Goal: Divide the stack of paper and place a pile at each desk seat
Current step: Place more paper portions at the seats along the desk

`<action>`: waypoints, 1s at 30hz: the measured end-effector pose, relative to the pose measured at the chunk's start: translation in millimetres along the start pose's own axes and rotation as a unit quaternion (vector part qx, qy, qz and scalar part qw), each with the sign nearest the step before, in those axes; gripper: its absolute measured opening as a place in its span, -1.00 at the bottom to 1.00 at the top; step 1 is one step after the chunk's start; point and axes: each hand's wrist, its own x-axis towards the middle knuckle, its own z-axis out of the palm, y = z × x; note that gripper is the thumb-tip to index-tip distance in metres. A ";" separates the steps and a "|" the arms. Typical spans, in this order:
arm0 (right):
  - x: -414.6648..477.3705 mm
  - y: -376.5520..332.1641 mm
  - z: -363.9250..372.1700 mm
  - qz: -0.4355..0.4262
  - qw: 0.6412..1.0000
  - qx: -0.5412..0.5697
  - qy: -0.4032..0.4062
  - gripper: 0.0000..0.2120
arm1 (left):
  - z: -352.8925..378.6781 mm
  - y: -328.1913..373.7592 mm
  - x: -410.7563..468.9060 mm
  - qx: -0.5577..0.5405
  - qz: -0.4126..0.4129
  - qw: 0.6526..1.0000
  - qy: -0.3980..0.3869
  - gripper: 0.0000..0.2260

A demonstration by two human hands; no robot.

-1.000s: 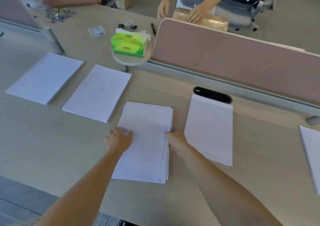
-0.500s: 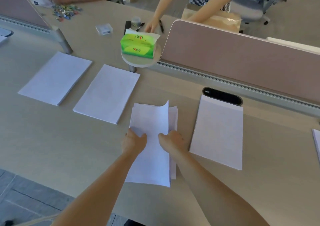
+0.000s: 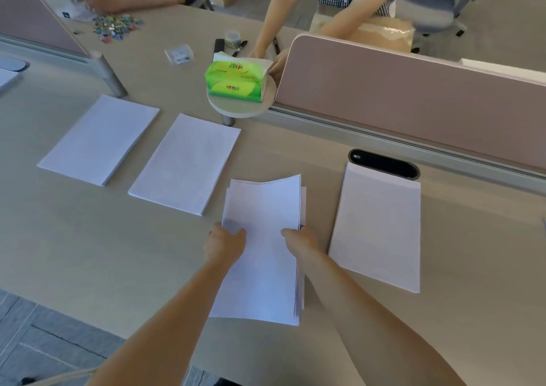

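A stack of white paper (image 3: 261, 208) lies on the beige desk (image 3: 88, 238) straight in front of me. My left hand (image 3: 225, 245) grips the upper sheets at their left edge and my right hand (image 3: 300, 242) grips them at the right edge. Those upper sheets are lifted and bowed, their far end curling up off the rest of the stack. Three other white piles lie flat: one at the far left (image 3: 99, 139), one left of centre (image 3: 186, 162), one to the right (image 3: 379, 227).
A green tissue pack (image 3: 236, 81) sits on a small round stand (image 3: 236, 109). Pink divider panels (image 3: 413, 99) run along the back. A black cable slot (image 3: 384, 162) lies beyond the right pile. Two other people work across the desk, near pens and a scatter of small coloured bits (image 3: 116, 26).
My hands moved inward on the stack and raised its top sheets, which lay flat one second ago. Across the desk, a person's arm reached toward the tissue pack.
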 end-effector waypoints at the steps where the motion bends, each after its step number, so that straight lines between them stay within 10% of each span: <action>1: -0.4 -0.4 -1.1 0.004 1.000 0.004 -0.007 -0.72 | 0.7 -0.1 2.4 -0.001 -0.001 1.000 0.003 -0.42; 11: -5.0 2.6 -21.4 -0.063 0.998 0.008 0.001 -0.78 | -5.9 -7.4 18.0 -0.041 -0.007 0.999 0.014 -0.68; 22: -10.9 17.1 -119.3 -0.039 0.994 0.098 0.038 -0.85 | 9.7 -2.0 28.4 0.180 0.000 0.983 0.039 -0.18; 30: -38.6 1.6 -131.8 -0.095 0.983 0.155 -0.003 -0.88 | -1.6 31.0 3.7 0.197 0.057 0.977 0.060 -0.30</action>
